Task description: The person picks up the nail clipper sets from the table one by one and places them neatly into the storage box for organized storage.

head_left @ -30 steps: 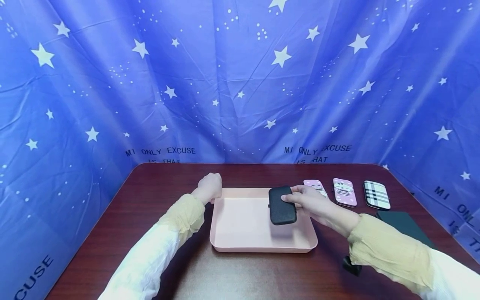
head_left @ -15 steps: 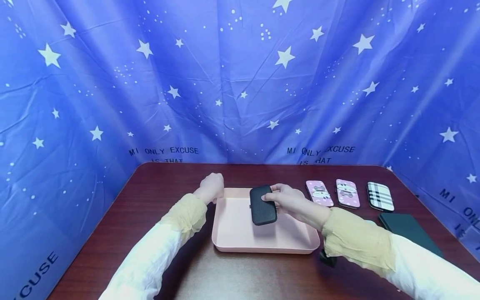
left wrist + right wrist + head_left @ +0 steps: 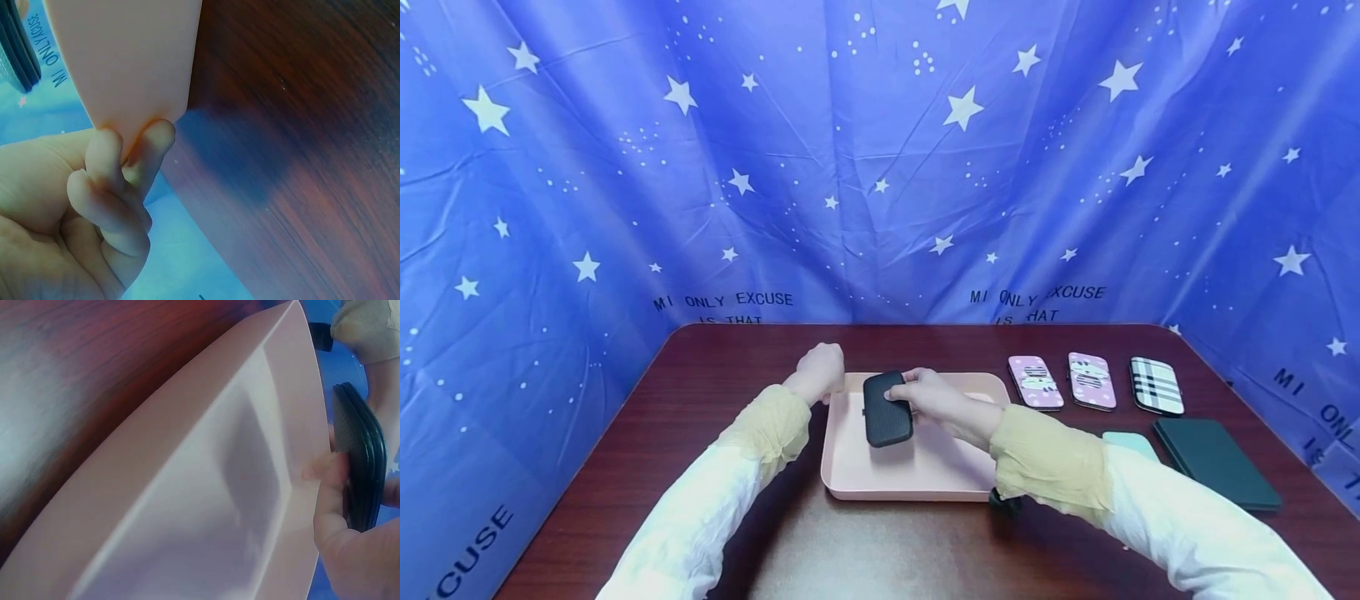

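My left hand is at the back left corner of a pale pink tray. In the left wrist view its thumb and fingers pinch the tray's corner. My right hand holds a slim black case with rounded corners, a textured face and a small clasp on its left edge. The case hangs tilted over the left half of the tray and casts a shadow inside it. In the right wrist view, the thumb lies on one face of the case, while the fingers behind it are mostly hidden.
Right of the tray lie two pink patterned cases and a plaid case in a row. Nearer are a dark green flat case and a mint item, partly covered by the right sleeve. A starry blue curtain surrounds the table.
My right hand has carried the black case leftward, from the tray's right side to its left half. The mint item has come into view. My left hand stays at the corner.
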